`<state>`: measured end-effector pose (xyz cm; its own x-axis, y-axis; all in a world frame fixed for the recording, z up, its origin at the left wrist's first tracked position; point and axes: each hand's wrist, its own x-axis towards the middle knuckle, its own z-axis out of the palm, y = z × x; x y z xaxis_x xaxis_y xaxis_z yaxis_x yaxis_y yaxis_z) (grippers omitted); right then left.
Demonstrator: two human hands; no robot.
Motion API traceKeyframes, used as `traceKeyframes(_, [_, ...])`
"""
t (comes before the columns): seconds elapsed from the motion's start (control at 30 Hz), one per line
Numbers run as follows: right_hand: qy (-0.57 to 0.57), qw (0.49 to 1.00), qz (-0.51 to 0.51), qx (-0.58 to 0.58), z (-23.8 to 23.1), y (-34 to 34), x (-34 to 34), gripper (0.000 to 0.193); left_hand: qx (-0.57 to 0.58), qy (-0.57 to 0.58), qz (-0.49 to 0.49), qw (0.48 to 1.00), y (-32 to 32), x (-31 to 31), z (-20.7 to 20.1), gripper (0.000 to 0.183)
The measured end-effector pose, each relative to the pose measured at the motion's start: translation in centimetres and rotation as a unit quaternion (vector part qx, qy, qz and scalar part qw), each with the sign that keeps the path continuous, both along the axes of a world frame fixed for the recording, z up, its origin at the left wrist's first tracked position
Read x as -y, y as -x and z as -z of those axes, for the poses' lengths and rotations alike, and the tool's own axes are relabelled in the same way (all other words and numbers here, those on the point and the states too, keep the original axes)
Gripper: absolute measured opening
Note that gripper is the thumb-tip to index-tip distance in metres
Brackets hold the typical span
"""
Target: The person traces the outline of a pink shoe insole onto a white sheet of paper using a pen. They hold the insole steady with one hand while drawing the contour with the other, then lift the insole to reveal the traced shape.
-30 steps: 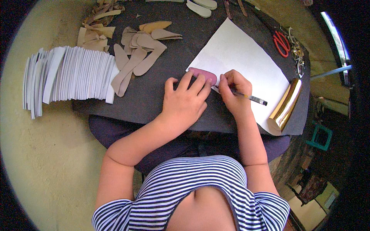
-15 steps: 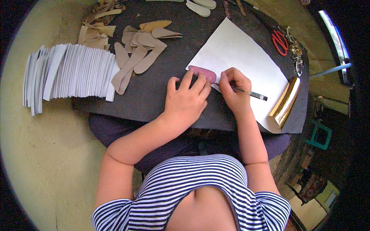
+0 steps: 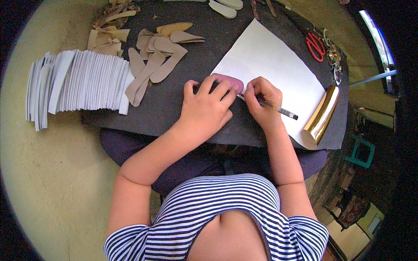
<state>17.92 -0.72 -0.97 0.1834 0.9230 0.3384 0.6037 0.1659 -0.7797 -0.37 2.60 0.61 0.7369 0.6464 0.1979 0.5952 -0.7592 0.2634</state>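
A white-backed sheet [image 3: 272, 61] lies on the dark table, its near right end curled over to show a shiny gold face [image 3: 324, 115]. On its left edge rests a flat pink piece with rounded ends [image 3: 230, 81]. My left hand [image 3: 207, 102] has its fingers spread and bent, with some fingertips pressing on this piece. Beside the piece's right end, my right hand [image 3: 264, 102] pinches a pen [image 3: 287, 114] with a clear barrel and a black end. Fingers hide the pen's tip, and I cannot tell whether it touches the sheet.
Left on the table are beige sole-shaped pieces [image 3: 170, 56] and a long row of white strips [image 3: 93, 82] on edge. Tan scraps [image 3: 106, 39] lie behind them. Red-handled scissors [image 3: 315, 47] and a pile of metallic bits [image 3: 334, 61] sit far right. Pale soles [image 3: 223, 8] lie at the back.
My left hand has shifted slightly left, its fingers bent a little differently on the pink piece. My right hand has moved slightly left, and the pen's black end has dropped nearer to me.
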Motion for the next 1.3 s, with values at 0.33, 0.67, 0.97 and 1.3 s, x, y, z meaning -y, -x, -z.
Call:
traceKeyframes(0.33, [-0.021,0.998,-0.034,0.038,-0.4,0.4,0.0,0.014,-0.007,-0.001,0.003,1.0,0.2,-0.1,0.0,0.047])
traceKeyframes(0.67, [0.005,1.0,-0.001,0.028,-0.1,0.1,0.1,0.014,0.006,0.005,0.002,1.0,0.2,-0.2,0.1,0.049])
traceKeyframes(0.97, [0.01,1.0,-0.002,0.027,0.0,-0.2,0.2,0.012,0.01,0.011,0.004,1.0,0.3,-0.2,0.2,0.047])
traceKeyframes(1.3, [-0.003,0.999,-0.04,0.032,-0.7,0.4,0.0,0.012,0.062,0.022,0.023,0.998,0.8,-1.6,0.0,0.035])
